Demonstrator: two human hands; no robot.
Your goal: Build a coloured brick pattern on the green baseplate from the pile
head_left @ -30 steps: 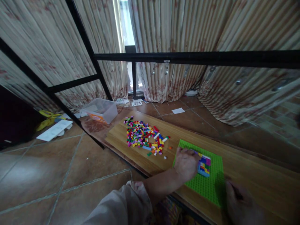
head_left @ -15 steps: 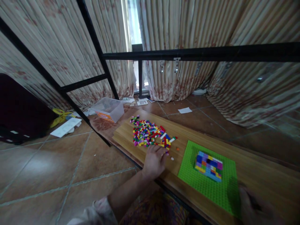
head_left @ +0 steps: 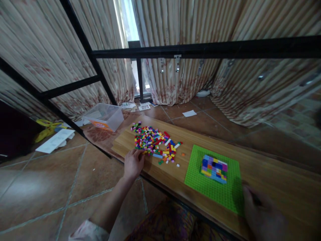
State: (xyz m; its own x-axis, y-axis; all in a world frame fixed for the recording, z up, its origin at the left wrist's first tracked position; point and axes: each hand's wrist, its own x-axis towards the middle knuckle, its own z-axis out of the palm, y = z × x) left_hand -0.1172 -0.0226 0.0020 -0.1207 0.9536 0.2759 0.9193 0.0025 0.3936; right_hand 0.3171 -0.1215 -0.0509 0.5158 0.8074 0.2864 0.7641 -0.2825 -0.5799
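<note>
Currently, left hand (head_left: 134, 164) at the near-left edge of the loose bricks (head_left: 147, 139), fingers curled down; fingertips partly hidden, cannot tell whether a brick is pinched. Right hand (head_left: 260, 211) dim and blurred, part-curled at the right edge of the green plate (head_left: 195, 169); grip cannot be told. On the plate, a multicoloured block (head_left: 214, 169), bare studs all round. Bricks and plate both on a wooden board (head_left: 170, 174), bricks to the left. Beyond its left end, a clear tub (head_left: 117, 118). Farther back, black rails (head_left: 200, 49), then striped curtains (head_left: 170, 20).
</note>
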